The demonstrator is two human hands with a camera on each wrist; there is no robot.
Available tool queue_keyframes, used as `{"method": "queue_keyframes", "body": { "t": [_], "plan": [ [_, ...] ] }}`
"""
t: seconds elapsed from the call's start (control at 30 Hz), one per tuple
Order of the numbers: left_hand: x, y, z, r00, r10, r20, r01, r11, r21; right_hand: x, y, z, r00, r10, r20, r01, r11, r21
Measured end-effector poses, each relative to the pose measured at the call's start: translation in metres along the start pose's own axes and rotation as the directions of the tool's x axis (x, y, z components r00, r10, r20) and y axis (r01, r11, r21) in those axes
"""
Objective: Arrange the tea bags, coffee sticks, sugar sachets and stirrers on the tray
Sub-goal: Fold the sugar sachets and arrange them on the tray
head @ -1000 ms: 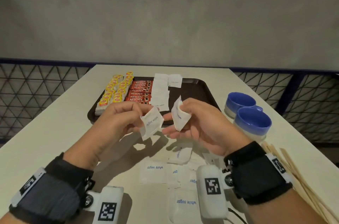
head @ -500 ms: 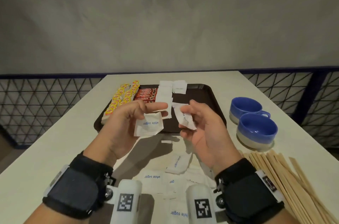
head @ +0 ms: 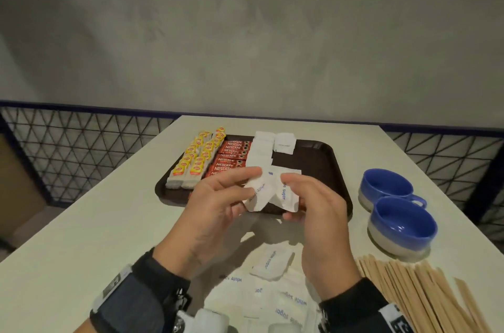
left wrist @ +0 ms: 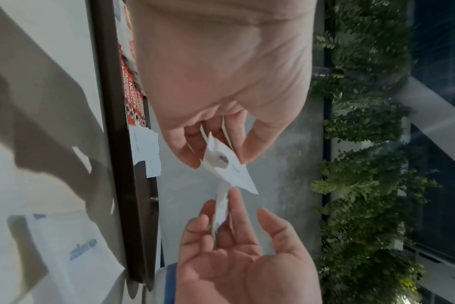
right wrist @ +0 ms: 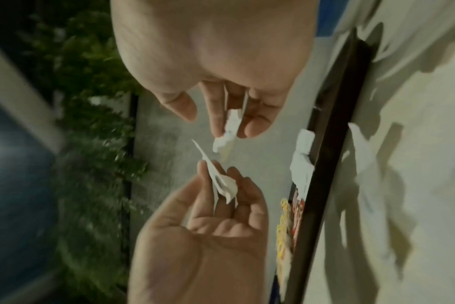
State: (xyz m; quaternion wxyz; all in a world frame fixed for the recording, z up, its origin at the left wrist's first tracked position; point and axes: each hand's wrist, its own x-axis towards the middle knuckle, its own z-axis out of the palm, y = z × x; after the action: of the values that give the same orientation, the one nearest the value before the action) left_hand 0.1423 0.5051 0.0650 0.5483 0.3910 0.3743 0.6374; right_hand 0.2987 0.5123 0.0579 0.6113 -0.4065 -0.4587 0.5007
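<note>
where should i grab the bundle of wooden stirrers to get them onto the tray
Probably around the middle of the wooden stirrers, coming from above with fingers wrapping across their width. They lie flat and loosely fanned on the table near the right hand, so a mid-length grip should keep the long thin sticks from splaying. Both hands hold sugar sachets now.

Grey plaster wall (head: 245, 32) behind a white table (head: 68, 237), wire-mesh railing (head: 76, 147).

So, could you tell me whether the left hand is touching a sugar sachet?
Touching: in the left wrist view, the left hand pinches a sugar sachet between thumb and fingers.
</note>
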Motion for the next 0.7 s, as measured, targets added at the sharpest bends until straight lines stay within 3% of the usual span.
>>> {"method": "queue_keyframes", "body": {
  "t": [0.07,0.13,0.27,0.4,0.53,0.7],
  "plan": [
    [0.001,-0.005,0.000,0.998,0.046,-0.036,-0.044,0.997,0.065,0.003,0.000,-0.001,0.989,0.145,0.036,-0.147,0.986,0.080],
    [0.000,-0.009,0.000,0.994,0.090,-0.056,-0.082,0.988,0.131,0.003,-0.001,-0.002,0.982,0.170,0.080,-0.177,0.980,0.093],
    [-0.002,-0.013,0.002,0.983,0.165,-0.078,-0.148,0.971,0.189,-0.002,-0.003,-0.001,0.984,0.035,0.176,-0.040,0.999,0.026],
    [-0.005,-0.012,0.005,0.979,0.189,-0.071,-0.165,0.951,0.262,-0.004,0.001,0.002,0.985,-0.105,0.135,0.116,0.991,-0.074],
    [-0.002,-0.008,0.002,0.987,0.145,-0.072,-0.125,0.966,0.227,0.000,0.004,0.001,0.996,-0.067,0.065,0.070,0.997,-0.038],
    [-0.006,-0.005,0.005,0.996,0.079,0.044,-0.087,0.964,0.253,-0.002,-0.002,0.000,0.989,-0.091,0.118,0.092,0.996,-0.003]
  ]
}}
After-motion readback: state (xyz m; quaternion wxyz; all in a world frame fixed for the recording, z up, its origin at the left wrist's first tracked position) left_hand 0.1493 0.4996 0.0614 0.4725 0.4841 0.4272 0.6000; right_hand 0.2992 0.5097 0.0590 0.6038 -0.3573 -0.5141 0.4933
